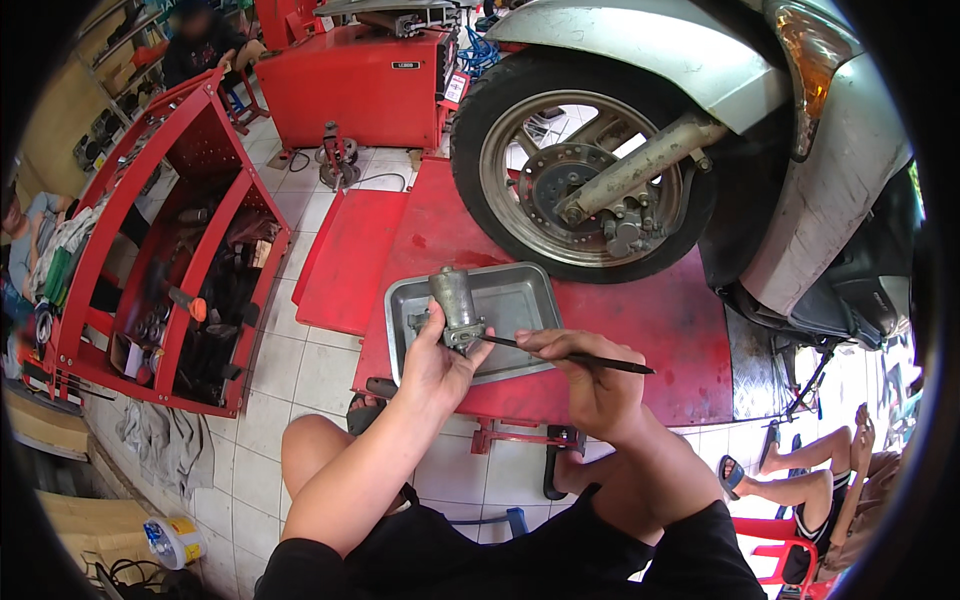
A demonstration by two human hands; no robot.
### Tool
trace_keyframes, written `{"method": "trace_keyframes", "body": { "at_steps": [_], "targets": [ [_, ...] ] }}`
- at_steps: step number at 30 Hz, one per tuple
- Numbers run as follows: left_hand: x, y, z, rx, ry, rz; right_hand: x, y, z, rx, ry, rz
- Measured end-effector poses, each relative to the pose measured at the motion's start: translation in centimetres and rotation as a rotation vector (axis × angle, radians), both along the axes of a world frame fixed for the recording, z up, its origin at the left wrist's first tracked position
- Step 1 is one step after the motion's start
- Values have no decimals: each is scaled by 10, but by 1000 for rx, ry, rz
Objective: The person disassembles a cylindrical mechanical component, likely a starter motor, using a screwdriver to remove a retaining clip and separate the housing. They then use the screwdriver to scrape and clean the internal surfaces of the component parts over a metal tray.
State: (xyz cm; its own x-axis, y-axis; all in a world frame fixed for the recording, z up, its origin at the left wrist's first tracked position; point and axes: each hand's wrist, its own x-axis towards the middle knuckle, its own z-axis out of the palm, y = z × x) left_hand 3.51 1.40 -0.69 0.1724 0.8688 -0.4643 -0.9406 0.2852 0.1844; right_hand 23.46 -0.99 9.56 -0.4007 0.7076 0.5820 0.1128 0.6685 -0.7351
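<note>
Left hand (pixel 438 366) gripped a metal cylinder (pixel 455 300), partly hiding the tray (pixel 522 300) beneath; right hand (pixel 603 385) held a dark tool (pixel 612 363), tip indistinct.

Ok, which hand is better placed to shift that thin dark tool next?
Probably the right hand: it holds the thin tool, whose tip is at the metal part, while the left hand supports that part over the tray.

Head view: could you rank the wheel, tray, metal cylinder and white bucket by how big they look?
1. Wheel
2. Tray
3. Metal cylinder and white bucket: too alike to rank.
</note>
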Motion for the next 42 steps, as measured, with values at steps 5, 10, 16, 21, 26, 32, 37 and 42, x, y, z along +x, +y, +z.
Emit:
{"method": "trace_keyframes", "body": {
  "at_steps": [5, 10, 16, 21, 26, 32, 37, 42],
  "targets": [
    [8, -5, 9, -23, 89, 39, -2, 0, 0, 30, -34, -9],
    [10, -7, 10, -44, 129, 73, -4, -2, -2, 77, -79, -40],
    [12, -8, -3, -40, 137, 48, -6, -9, 0, 170, -202, -137],
    [11, -9, -4, -36, 135, 15, -25, -10, 4, 11, -92, -212],
    [13, -9, 0, -60, 171, 25, -12, -8, -7, -54, -178, -48],
    [14, -9, -14, 27, 126, -38, -20, -10, -1, -121, -148, -144],
    [16, -12, -23, 75, 37, -82, -12, -12, -2, -41, -274, -33],
    [67, -1, -5, -1, 138, -17, 26, -14, -9, -126, -198, -309]
  ]
}}
